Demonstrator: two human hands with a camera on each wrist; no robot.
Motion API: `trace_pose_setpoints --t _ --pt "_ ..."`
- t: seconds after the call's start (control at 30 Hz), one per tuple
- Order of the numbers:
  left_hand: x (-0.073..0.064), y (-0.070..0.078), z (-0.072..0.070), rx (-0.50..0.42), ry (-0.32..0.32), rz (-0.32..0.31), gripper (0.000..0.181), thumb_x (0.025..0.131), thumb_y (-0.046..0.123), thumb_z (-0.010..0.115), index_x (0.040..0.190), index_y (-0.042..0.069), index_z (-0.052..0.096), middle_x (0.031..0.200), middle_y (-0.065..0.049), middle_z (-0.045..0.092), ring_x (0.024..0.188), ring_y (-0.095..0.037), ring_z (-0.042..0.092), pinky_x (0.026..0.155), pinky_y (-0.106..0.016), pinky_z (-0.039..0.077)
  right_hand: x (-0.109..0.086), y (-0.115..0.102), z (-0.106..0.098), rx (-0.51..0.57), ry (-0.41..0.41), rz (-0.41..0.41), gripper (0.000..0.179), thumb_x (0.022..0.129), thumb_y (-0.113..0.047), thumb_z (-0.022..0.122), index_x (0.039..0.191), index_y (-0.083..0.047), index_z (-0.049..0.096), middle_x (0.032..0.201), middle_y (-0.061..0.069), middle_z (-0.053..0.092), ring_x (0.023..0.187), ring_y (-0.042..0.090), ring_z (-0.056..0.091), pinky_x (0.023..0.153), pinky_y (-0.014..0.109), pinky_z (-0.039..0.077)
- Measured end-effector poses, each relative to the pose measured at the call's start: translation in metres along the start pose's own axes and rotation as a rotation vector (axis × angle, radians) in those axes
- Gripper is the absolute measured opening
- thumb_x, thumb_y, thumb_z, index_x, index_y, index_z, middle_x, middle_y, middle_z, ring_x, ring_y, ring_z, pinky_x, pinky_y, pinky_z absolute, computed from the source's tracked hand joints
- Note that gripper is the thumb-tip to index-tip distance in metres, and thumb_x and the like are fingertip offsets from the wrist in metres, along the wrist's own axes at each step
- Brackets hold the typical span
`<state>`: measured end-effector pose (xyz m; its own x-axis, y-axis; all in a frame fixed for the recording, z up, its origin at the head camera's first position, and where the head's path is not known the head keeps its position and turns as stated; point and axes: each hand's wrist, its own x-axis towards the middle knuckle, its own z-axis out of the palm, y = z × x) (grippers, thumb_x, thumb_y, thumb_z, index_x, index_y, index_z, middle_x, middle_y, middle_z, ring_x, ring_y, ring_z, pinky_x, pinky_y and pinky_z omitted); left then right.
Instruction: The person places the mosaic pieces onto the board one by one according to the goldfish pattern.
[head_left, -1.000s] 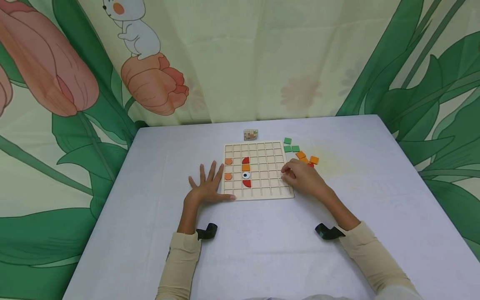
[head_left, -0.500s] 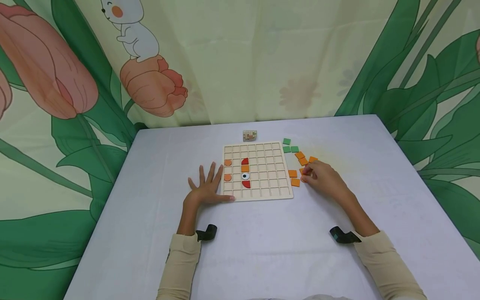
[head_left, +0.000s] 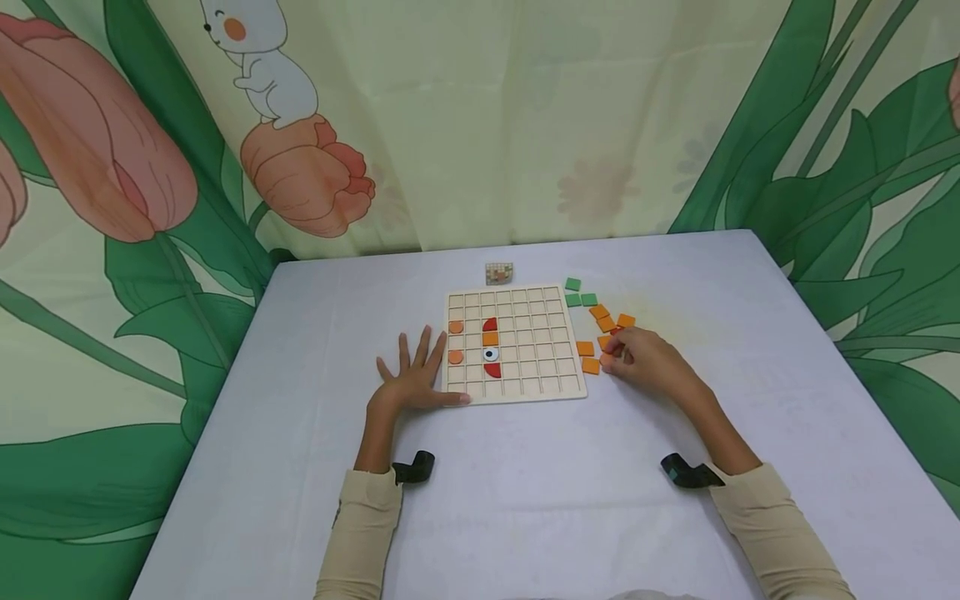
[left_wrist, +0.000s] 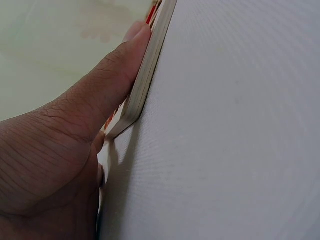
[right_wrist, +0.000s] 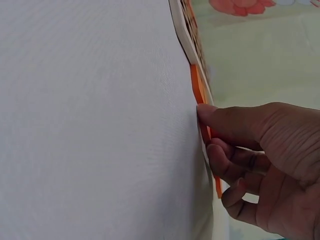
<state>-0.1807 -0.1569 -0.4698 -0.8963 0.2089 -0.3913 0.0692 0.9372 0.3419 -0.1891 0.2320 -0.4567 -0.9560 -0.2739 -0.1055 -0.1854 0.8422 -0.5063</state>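
A pale wooden grid board lies on the table. My left hand is spread at its left side, the thumb resting on the near left corner; in the left wrist view the thumb lies along the board's edge. On the board sit two light-orange discs, two red quarter-round pieces, an orange square and an eye piece. To the right of the board, my right hand pinches a light-orange disc among the loose tiles, its fingers partly hiding the pieces there.
Several orange squares lie loose right of the board, with a bit of red showing among them. Green squares are by its far right corner. Behind the board stands a small patterned card. A printed curtain hangs past the table's far edge.
My right hand has moved from the board's right edge out to the loose tiles, uncovering orange squares beside the board. It has stayed there since. The left hand keeps its place.
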Motion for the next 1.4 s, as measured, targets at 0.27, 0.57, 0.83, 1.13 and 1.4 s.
trace_pose_setpoints --t 0.27,0.57,0.83,1.13,1.4 --pt "0.0 0.0 0.0 -0.004 -0.005 -0.006 0.123 0.071 0.075 0.068 0.157 0.03 -0.008 0.163 -0.002 -0.023 0.144 -0.039 -0.033 0.103 -0.077 -0.014 0.002 0.0 -0.001 -0.025 0.007 -0.034 0.02 0.087 -0.021 0.073 0.096 -0.003 0.068 0.087 0.006 0.065 0.076 0.018 0.056 0.068 0.03 0.047" --pt "0.0 -0.001 0.001 -0.006 -0.004 -0.001 0.123 0.071 0.075 0.067 0.157 0.029 -0.007 0.163 -0.002 -0.022 0.144 -0.038 -0.033 0.103 -0.078 -0.014 0.006 -0.006 -0.006 -0.044 0.025 -0.078 0.02 0.085 -0.02 0.072 0.096 -0.004 0.069 0.086 0.005 0.066 0.075 0.018 0.056 0.067 0.028 0.048" --pt "0.0 -0.002 0.001 0.008 0.0 -0.002 0.123 0.071 0.075 0.068 0.157 0.029 -0.007 0.164 -0.003 -0.021 0.144 -0.039 -0.032 0.103 -0.078 -0.013 0.019 -0.025 -0.001 -0.023 0.038 -0.191 0.018 0.085 -0.019 0.073 0.095 -0.005 0.069 0.079 0.003 0.062 0.07 0.014 0.053 0.061 0.023 0.045" --pt "0.0 -0.001 -0.001 0.001 0.004 0.0 0.123 0.071 0.074 0.069 0.158 0.028 -0.005 0.164 -0.003 -0.021 0.144 -0.039 -0.032 0.103 -0.078 -0.013 0.035 -0.069 0.02 -0.042 -0.026 -0.264 0.021 0.085 -0.024 0.072 0.099 -0.01 0.068 0.079 -0.001 0.059 0.067 0.011 0.049 0.057 0.023 0.04" --pt "0.002 -0.001 0.001 0.007 0.007 -0.002 0.123 0.071 0.075 0.067 0.158 0.029 -0.005 0.164 -0.003 -0.021 0.144 -0.039 -0.031 0.103 -0.078 -0.012 0.048 -0.104 0.043 -0.065 -0.056 -0.374 0.017 0.088 -0.024 0.07 0.099 -0.011 0.07 0.085 -0.002 0.062 0.069 0.01 0.05 0.058 0.021 0.041"
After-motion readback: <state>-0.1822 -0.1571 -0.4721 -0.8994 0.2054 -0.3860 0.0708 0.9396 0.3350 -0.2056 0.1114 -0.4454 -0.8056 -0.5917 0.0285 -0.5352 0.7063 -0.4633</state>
